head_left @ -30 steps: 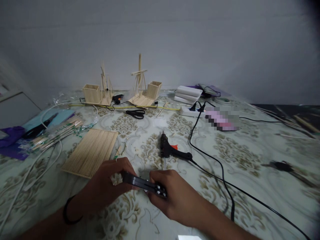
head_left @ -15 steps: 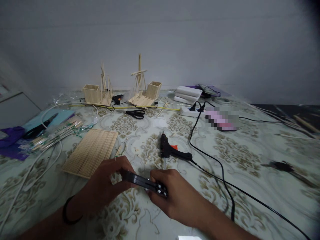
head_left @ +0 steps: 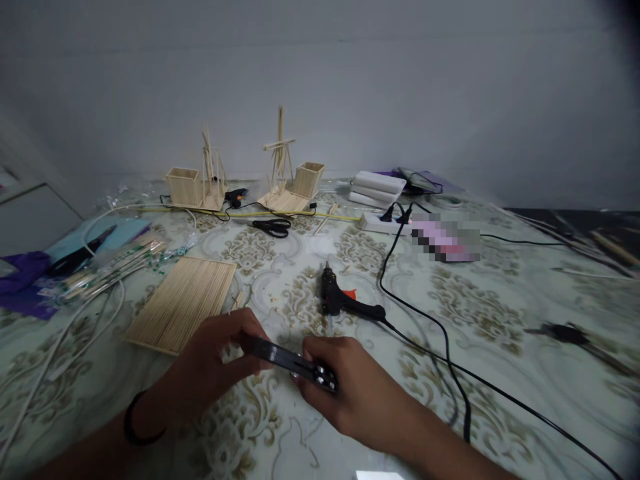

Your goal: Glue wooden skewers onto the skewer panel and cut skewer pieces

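Low over the front of the table, both hands are closed on a narrow dark metal tool [head_left: 290,358] with a slot along it and shiny rivets near its right end; its exact kind I cannot make out. My left hand [head_left: 220,350] pinches the left end between thumb and fingers, a black band round the wrist. Wrapped about the riveted end is my right hand [head_left: 350,387]. A black glue gun [head_left: 345,297] with an orange trigger lies just beyond my right hand. Left of it, a flat panel of thin wooden sticks [head_left: 185,303] lies partly behind my left hand.
Two stick models [head_left: 187,188] [head_left: 305,183] stand by the wall, with black scissors [head_left: 273,228] before them. Bagged sticks [head_left: 117,267] lie at left. Black cords [head_left: 445,333] run from a white power strip [head_left: 383,223] across the right side. A dark-handled tool [head_left: 565,333] lies far right.
Almost nothing differs. Both hands and the dark tool keep nearly the same place, with only a tiny shift of the hands and the view.
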Demonstrator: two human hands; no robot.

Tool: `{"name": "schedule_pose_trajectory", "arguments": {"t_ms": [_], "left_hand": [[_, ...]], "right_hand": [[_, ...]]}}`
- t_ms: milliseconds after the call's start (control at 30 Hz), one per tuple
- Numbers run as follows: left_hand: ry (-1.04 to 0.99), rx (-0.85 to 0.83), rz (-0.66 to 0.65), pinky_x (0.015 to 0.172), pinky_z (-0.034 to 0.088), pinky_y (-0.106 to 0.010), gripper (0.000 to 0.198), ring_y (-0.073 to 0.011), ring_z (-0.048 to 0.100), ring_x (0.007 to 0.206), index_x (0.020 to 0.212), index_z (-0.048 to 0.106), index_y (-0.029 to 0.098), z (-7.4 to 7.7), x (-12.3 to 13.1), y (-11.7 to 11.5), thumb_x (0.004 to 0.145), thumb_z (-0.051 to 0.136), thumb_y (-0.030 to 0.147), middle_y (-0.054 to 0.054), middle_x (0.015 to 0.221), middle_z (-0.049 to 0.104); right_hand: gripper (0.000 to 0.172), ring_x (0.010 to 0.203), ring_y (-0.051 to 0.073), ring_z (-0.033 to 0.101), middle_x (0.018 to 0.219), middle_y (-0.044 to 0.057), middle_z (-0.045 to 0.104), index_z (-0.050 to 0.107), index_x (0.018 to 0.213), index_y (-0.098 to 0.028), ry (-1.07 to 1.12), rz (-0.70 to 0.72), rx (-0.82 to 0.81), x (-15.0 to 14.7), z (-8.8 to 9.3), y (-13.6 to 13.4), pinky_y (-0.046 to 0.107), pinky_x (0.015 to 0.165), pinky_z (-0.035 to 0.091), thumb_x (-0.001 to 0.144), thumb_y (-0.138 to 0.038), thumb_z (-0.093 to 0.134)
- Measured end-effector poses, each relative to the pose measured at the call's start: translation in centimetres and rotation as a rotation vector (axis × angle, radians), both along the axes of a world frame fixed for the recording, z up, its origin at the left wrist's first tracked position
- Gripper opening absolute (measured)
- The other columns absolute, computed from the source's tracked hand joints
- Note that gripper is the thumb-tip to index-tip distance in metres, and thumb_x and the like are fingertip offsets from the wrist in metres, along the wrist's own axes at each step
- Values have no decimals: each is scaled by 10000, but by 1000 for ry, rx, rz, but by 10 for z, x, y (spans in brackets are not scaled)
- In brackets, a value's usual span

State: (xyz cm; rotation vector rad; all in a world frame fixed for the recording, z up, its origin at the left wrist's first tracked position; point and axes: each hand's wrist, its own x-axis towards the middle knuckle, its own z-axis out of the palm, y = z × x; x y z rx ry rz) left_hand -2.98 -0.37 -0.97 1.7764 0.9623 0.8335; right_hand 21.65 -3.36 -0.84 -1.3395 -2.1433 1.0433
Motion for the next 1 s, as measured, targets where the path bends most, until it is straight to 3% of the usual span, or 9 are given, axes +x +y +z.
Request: {"name": "schedule_pose_trajectory", "arguments": {"t_ms": [467, 900, 1000], "left_hand": [[-29, -90, 35, 680, 482, -234, 142, -135, 617, 723, 815, 670, 220, -5, 1, 2, 899, 778, 255, 44, 753, 674], [-68, -142, 104, 636, 524, -244, 186, -131, 681, 613, 751, 648, 208, 0, 6, 2, 879, 772, 259, 29, 725, 709], [-72, -136, 107, 632, 524, -252, 178, -140, 678, 605, 767, 676, 207, -1, 6, 3, 897, 774, 280, 23, 695, 696]], "right_hand": [[189, 564, 116, 458, 620, -52, 522, 568, 748, -212, 43, -7, -123, -2, 5, 1, 256, 542, 329, 912, -289, 620], [311, 568, 108, 351, 614, -69, 384, 477, 707, -217, 128, -41, -218, 2, 6, 5, 267, 517, 273, 907, -363, 664], [363, 587, 103, 333, 636, -72, 352, 452, 701, -217, 164, -30, -304, 4, 7, 5, 261, 520, 260, 897, -406, 693]]}}
